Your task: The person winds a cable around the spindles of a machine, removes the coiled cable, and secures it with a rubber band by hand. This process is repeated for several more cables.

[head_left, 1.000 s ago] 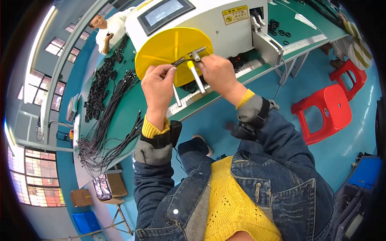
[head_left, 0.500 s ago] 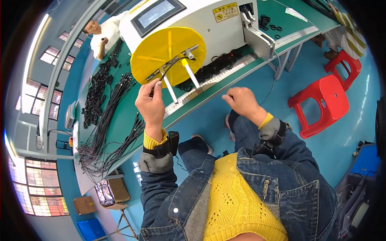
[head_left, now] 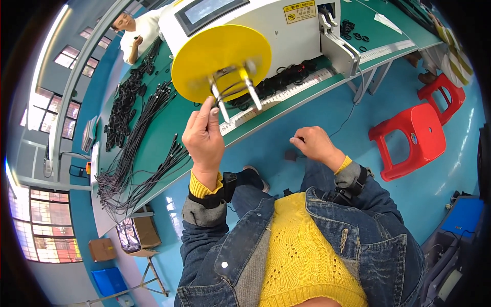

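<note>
A round yellow disc (head_left: 197, 56) on the front of a white machine (head_left: 286, 38) is blurred by motion. Two pale metal posts (head_left: 253, 97) stick out from it, with a black cable (head_left: 232, 91) looped about them. My left hand (head_left: 204, 137) is just below the disc's lower edge, thumb and fingers pinched on the cable, most of which is hidden there. My right hand (head_left: 318, 146) hangs in front of the table edge, fingers curled in, with nothing visible in them. It touches neither table nor machine.
Long black cables (head_left: 135, 138) and a pile of coiled cables (head_left: 123, 110) lie on the green table (head_left: 169, 120). More coils (head_left: 286, 77) sit under the machine by a white ruler strip (head_left: 307, 82). Red stools (head_left: 417, 138) stand right; another person (head_left: 140, 33) is at far left.
The disc has gone from sharp to blurred, as if turning. In the picture, my left hand has shifted right and down, and my right hand slightly lower. The machine sits slightly farther right and higher.
</note>
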Motion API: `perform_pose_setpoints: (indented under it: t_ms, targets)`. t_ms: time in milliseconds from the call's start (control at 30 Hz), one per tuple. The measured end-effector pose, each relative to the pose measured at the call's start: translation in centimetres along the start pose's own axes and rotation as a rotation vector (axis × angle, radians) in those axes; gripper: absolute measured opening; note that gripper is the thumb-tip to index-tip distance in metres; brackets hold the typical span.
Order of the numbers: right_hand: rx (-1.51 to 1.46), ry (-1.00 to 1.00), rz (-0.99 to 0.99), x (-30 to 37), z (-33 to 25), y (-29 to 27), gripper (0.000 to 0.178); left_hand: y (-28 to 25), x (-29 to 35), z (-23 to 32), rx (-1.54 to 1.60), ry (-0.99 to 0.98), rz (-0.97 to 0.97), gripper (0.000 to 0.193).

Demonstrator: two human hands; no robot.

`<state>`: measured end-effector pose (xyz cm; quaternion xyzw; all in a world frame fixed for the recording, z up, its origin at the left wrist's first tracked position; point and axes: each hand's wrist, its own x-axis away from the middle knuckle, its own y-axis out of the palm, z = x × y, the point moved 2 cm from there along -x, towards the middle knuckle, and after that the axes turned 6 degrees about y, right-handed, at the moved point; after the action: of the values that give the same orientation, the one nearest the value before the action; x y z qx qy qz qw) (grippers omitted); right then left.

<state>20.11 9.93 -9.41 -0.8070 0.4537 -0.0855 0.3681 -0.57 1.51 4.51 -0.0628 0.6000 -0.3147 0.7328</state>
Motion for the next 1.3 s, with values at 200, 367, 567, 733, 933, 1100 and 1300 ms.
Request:
perform_pose_setpoints:
  t_ms: [200, 367, 567, 733, 933, 1100, 1300]
  targets:
    - [-0.022, 0.046, -0.081, -1.1, 0.6, 0.8, 0.018, 1.1, 1.0, 0.1, 0.038, -0.057, -0.031, 0.028]
    - [-0.104, -0.024, -0.02, -2.9, 0.0, 0.9, 0.016, 2.1, 1.9, -1.0, 0.141, -0.198, -0.011, 0.03]
    - [-0.404, -0.116, 0.164, -6.0, -6.7, -4.2, 0.014, 2.4, -2.1, 1.2, -0.059, 0.128, -0.168, 0.031]
    - [-0.336, -0.338, 0.271, -8.3, -8.5, -5.5, 0.024, 2.7, -4.1, 4.2, -0.3, 0.11, -0.358, 0.032]
    - [-0.273, -0.199, 0.324, -9.8, -6.8, -6.6, 0.064, 2.8, -5.4, 5.0, -0.419, -0.036, -0.588, 0.042]
    - [-0.471, -0.294, 0.175, -10.9, -6.3, -5.9, 0.088, 2.8, -5.1, 2.8, -0.239, 0.002, -0.684, 0.05]
    - [-0.625, -0.323, 0.095, -11.5, -6.5, -5.4, 0.081, 3.5, -5.1, 2.3, -0.077, -0.007, -0.586, 0.052]
